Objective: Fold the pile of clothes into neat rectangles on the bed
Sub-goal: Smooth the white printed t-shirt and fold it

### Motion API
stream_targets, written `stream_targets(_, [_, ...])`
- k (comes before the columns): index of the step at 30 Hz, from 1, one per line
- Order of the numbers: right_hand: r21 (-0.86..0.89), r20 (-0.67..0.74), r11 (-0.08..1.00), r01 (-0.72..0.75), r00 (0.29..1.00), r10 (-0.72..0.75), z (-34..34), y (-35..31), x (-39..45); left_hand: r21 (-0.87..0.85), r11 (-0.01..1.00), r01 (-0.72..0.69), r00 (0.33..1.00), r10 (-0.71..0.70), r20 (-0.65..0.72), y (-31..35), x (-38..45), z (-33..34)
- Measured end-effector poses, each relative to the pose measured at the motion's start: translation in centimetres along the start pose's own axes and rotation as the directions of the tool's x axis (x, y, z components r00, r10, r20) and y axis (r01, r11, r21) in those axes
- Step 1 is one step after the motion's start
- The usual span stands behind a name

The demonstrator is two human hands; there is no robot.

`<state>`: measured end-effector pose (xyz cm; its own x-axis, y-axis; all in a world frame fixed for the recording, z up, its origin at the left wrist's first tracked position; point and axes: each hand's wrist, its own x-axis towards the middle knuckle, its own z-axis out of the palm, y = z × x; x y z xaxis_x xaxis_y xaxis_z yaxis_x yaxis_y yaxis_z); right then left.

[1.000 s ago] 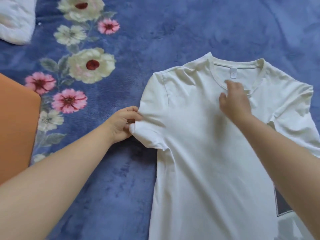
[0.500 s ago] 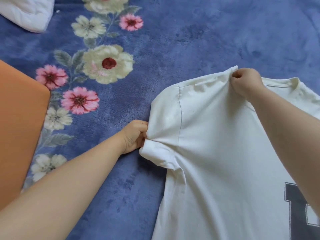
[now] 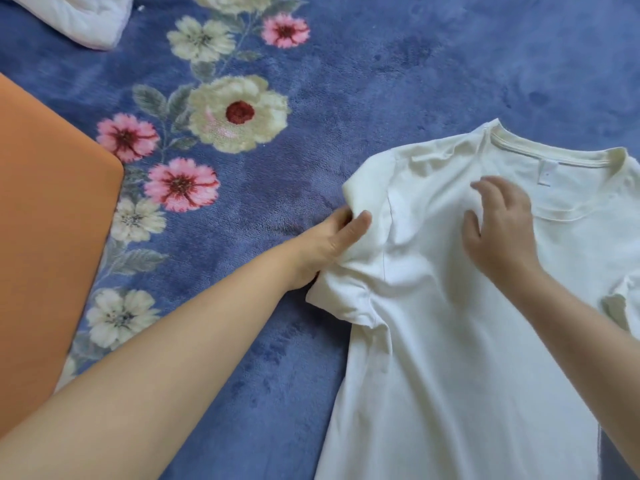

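White T-shirt (image 3: 467,341): lies on bed's blue floral blanket (image 3: 381,64), collar far from person, body spread toward near edge. Left hand (image 3: 332,244): grasping bunched left sleeve (image 3: 360,237), thumb on top. Right hand (image 3: 498,230): released, fingers loosely spread on chest below collar. Step judged: flattening before fold. Advice: pin chest with right palm, draw sleeve outward until wrinkles clear, then fold along straight line. Orange item (image 3: 45,220), white bedding (image 3: 79,15) to left.
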<state>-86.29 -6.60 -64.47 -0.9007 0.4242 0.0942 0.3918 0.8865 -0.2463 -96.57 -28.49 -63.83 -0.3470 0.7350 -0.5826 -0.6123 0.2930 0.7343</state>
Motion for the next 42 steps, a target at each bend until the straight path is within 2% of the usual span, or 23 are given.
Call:
stream_targets(3, [0.085,-0.047,0.996,-0.009,0.999,0.013,-0.2,0.8,-4.6,-0.187,0.971,0.147,0.982,-0.121,0.147,1.0,0.2,0.4])
stream_targets(5, [0.142,-0.033,0.985,-0.098,0.994,0.103,-0.6,1.3,-7.2,-0.221,0.964,0.146,0.985,-0.121,0.125,1.6,0.3,0.1])
stream_targets(7, [0.095,0.011,0.987,-0.126,0.992,0.126,-0.6,2.1,-9.1,-0.096,0.99,0.099,0.992,-0.105,-0.065,2.6,0.2,0.3])
stream_targets(9, [-0.009,0.113,0.997,-0.074,0.991,0.074,-0.3,2.4,-10.1,0.22,0.97,0.1,0.96,-0.036,-0.277,3.8,-0.2,0.2])
stream_targets(10, [-0.047,0.191,0.997,-0.067,0.979,0.075,-0.2,2.3,-10.2,0.434,0.89,0.14,0.943,0.014,-0.333,4.5,-0.5,0.2])
stream_targets(12, [-0.086,0.346,0.99,-0.109,0.929,0.132,0.0,1.5,-10.5,0.807,0.548,0.221,0.942,0.094,-0.322,5.7,-1.1,-0.5])
stream_targets(13, [-0.093,0.401,0.985,-0.144,0.9,0.169,0.1,1.3,-10.6,0.883,0.399,0.245,0.948,0.093,-0.306,6.6,-1.5,-0.7])
stream_targets(14, [-0.102,0.449,0.979,-0.174,0.871,0.201,0.1,1.1,-10.6,0.908,0.316,0.277,0.947,0.069,-0.313,7.3,-1.7,-1.1])
stream_targets(15, [-0.101,0.481,0.976,-0.193,0.849,0.217,0.0,1.1,-10.4,0.904,0.306,0.3,0.942,0.053,-0.331,8.3,-1.9,-1.2])
stream_targets(17, [-0.018,0.53,0.972,-0.236,0.822,0.209,-0.3,1.6,-10.0,0.878,0.364,0.311,0.943,-0.006,-0.332,10.1,-2.2,-0.4])
stream_targets(19, [0.222,0.517,0.913,-0.341,0.835,0.186,-1.2,2.2,-9.6,0.829,0.474,0.297,0.952,-0.076,-0.297,11.6,-2.2,1.5])
stream_targets(22, [0.57,0.482,0.593,-0.569,0.816,0.32,-3.5,3.6,-9.7,0.632,0.716,0.298,0.955,-0.223,-0.197,12.7,-0.7,5.8])
stream_targets(23, [0.627,0.483,0.483,-0.611,0.792,0.375,-4.3,4.2,-9.9,0.527,0.786,0.323,0.945,-0.296,-0.137,12.8,-0.3,7.6])
stream_targets(25, [0.661,0.474,0.383,-0.645,0.755,0.453,-5.3,5.5,-10.5,0.366,0.857,0.362,0.919,-0.394,0.013,12.2,0.5,10.7])
stream_targets(27, [0.665,0.449,0.346,-0.662,0.724,0.524,-5.6,6.4,-11.1,0.29,0.896,0.336,0.93,-0.365,0.049,10.9,1.4,12.3])
stream_targets(30, [0.695,0.407,0.247,-0.675,0.653,0.639,-6.2,6.6,-11.2,0.28,0.932,0.23,0.967,-0.186,-0.173,8.5,1.9,12.2])
stream_targets(32, [0.694,0.459,0.173,-0.699,0.614,0.642,-6.4,5.7,-10.9,0.479,0.855,0.2,0.953,-0.055,-0.299,5.8,1.6,10.6])
stream_targets(33, [0.67,0.499,0.171,-0.722,0.609,0.617,-6.2,5.0,-10.6,0.68,0.712,0.176,0.954,0.048,-0.297,4.2,0.9,9.6])
stream_targets(34, [0.612,0.519,0.247,-0.751,0.617,0.591,-5.8,4.6,-10.4,0.844,0.515,0.15,0.959,0.13,-0.25,2.5,-0.1,8.8])
stream_targets(36, [0.41,0.452,0.549,-0.728,0.685,0.571,-5.4,3.8,-9.9,0.968,0.243,0.062,0.976,0.188,-0.11,-0.6,-2.8,8.3])
stream_targets(38, [0.27,0.349,0.754,-0.599,0.791,0.503,-5.4,2.7,-8.7,0.985,0.169,0.039,0.986,0.155,-0.065,-3.0,-4.8,8.3])
stream_targets(40, [0.275,0.304,0.834,-0.478,0.866,0.396,-5.4,1.4,-6.8,0.989,0.13,0.07,0.978,0.189,-0.094,-4.9,-5.3,8.4])
stream_targets(42, [0.289,0.272,0.889,-0.354,0.921,0.279,-5.2,0.2,-4.5,0.98,0.167,0.11,0.958,0.246,-0.15,-5.5,-5.2,8.5])
